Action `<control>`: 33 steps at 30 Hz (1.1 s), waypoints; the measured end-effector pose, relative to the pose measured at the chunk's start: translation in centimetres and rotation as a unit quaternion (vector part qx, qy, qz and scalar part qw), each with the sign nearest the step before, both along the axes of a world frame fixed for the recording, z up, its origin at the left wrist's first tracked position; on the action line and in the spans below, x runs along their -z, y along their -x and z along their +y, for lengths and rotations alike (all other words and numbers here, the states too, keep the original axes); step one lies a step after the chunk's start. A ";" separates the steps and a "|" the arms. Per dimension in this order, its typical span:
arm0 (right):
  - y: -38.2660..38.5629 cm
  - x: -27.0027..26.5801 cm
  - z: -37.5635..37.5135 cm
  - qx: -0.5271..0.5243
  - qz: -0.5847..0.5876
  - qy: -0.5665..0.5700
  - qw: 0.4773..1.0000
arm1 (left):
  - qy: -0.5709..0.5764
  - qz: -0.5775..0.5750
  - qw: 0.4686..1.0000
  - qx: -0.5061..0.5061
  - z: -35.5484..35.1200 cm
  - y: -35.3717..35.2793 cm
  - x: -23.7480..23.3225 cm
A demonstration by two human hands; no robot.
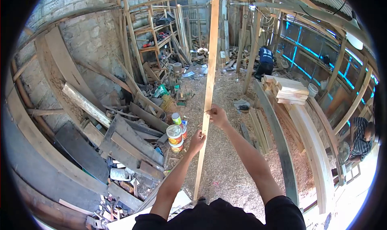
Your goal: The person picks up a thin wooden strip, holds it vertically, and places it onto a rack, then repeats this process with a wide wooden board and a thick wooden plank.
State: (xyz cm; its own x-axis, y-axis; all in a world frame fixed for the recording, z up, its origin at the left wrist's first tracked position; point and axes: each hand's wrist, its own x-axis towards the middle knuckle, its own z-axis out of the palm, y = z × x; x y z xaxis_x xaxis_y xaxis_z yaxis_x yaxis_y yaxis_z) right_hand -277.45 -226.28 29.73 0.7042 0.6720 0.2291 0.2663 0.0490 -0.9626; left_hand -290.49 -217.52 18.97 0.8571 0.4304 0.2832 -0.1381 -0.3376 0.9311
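A long, narrow wooden plank (210, 77) stands upright in front of me, running from the top of the view down to near my feet. My left hand (197, 142) is closed around the plank's left edge at about waist height. Slightly higher, my right hand (218, 116) is at the plank's right side, its fingers pinched together against the face. Something thin and dark shows at those fingertips, too small to name. Small dark marks dot the plank between the two hands.
Paint cans (175, 135) are stacked left of the plank. Boards (129, 139) lean along the left wall. On the right, stacked wood blocks (288, 89) rest on long beams (310, 141). One person (265, 61) bends at the back; another (360, 139) works at far right. Shavings cover the floor.
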 end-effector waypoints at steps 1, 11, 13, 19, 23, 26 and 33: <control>-1.2 0.6 0.6 0.006 0.002 -0.012 1.000 | 0.021 0.025 0.999 0.016 0.7 -0.6 0.2; -8.8 1.2 5.5 0.061 0.029 -0.006 0.998 | -0.141 0.018 0.985 -0.100 4.6 -5.9 2.1; -10.0 0.4 6.0 0.169 -0.192 0.161 0.953 | -0.178 0.020 0.975 -0.130 6.0 -7.3 2.5; -18.7 2.0 9.5 0.132 -0.492 0.228 0.830 | -0.175 0.044 0.977 -0.111 10.6 -13.4 2.0; -26.4 3.3 12.7 -0.019 -0.615 0.205 0.762 | -0.150 0.089 0.975 -0.135 14.0 -18.6 0.6; -32.0 4.3 15.3 -0.063 -0.609 0.175 0.771 | -0.101 0.130 0.976 -0.141 16.4 -22.7 -2.1; -39.4 6.0 20.5 -0.095 -0.529 0.132 0.833 | -0.234 0.199 0.929 -0.206 20.9 -29.2 -3.3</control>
State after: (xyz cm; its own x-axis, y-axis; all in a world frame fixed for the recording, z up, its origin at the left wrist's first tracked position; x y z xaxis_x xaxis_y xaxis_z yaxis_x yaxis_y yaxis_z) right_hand -238.09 -205.83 23.75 0.0772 0.8738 0.4800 0.9839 0.0112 -0.1786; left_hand -261.25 -196.58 22.27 0.7242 0.6543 0.2179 0.4160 -0.6665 0.6187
